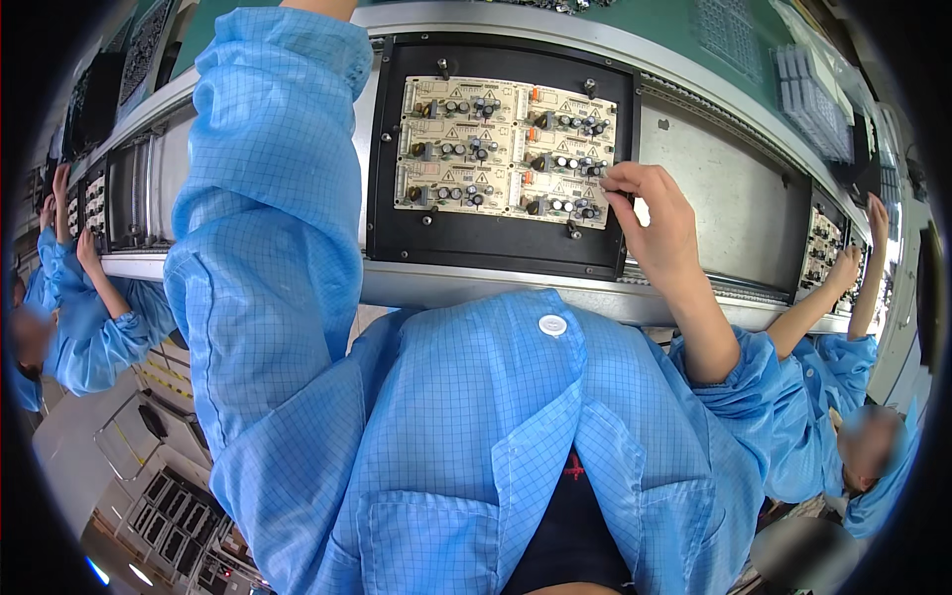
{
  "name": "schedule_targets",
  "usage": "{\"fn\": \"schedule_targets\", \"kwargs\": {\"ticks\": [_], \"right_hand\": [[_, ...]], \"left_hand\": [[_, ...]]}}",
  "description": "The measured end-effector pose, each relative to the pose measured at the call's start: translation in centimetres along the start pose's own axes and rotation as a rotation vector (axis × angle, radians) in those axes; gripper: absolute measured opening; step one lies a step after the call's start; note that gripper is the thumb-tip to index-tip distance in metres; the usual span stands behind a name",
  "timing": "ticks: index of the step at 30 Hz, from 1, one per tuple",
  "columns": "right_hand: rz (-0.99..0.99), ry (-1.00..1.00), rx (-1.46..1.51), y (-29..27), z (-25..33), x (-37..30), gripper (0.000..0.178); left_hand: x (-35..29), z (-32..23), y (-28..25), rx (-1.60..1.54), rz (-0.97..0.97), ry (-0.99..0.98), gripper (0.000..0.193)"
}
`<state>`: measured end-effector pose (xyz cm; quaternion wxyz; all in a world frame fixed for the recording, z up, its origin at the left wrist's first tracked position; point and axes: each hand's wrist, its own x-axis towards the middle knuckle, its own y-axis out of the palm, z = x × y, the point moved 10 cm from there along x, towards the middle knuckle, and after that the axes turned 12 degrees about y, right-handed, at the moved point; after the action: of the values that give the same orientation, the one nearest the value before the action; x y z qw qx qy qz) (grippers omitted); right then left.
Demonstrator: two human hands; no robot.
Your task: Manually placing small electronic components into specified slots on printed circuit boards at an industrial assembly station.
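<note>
A cream circuit board panel [508, 149], filled with rows of capacitors and other small parts, lies in a black carrier frame [496, 250] in front of me. My right hand [654, 213] is at the panel's right edge, thumb and forefinger closed in a pinch by the end of the middle rows. Whatever sits between those fingertips is too small to make out. My left arm, in a blue checked sleeve [273, 149], reaches forward past the carrier's left side. Its hand lies beyond the top of the picture.
The carrier rests on a metal conveyor track [709, 193]. Beyond it runs a green bench surface [645, 25] with loose parts and clear plastic trays [813, 99]. Co-workers in blue smocks work at other boards on both sides; another panel [823, 243] is at the right.
</note>
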<state>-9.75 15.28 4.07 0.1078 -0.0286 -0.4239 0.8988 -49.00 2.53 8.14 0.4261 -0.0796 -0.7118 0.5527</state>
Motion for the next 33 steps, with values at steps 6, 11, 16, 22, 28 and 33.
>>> {"fn": "schedule_targets", "kwargs": {"ticks": [6,11,16,22,28,33], "right_hand": [[-0.081,-0.098,-0.129,-1.1,1.3,-1.5,0.030],[-0.025,-0.070,-0.031,-1.6,1.2,-0.5,0.031],[-0.168,-0.050,0.003,-5.6,0.2,7.2,0.024],[-0.311,-0.133,-0.177,-5.4,-5.3,19.0,0.025],[-0.277,-0.081,-0.080,-3.1,-7.6,22.4,0.024],[-0.336,0.018,0.127,-4.0,-10.5,22.7,0.021]], "left_hand": [[-0.7,-0.8,-2.1,-0.049,-0.040,-0.038,0.011],[-0.5,1.0,-1.8,-0.088,-0.041,-0.073,0.015],[-1.8,-1.9,-6.7,-1.178,0.018,0.018,0.015],[-6.1,-6.3,-7.5,-0.621,0.200,0.011,0.018],[-13.7,-6.9,-6.1,-0.801,0.453,-0.142,0.019],[-16.2,-7.6,-5.4,-0.806,0.496,-0.173,0.016]]}}
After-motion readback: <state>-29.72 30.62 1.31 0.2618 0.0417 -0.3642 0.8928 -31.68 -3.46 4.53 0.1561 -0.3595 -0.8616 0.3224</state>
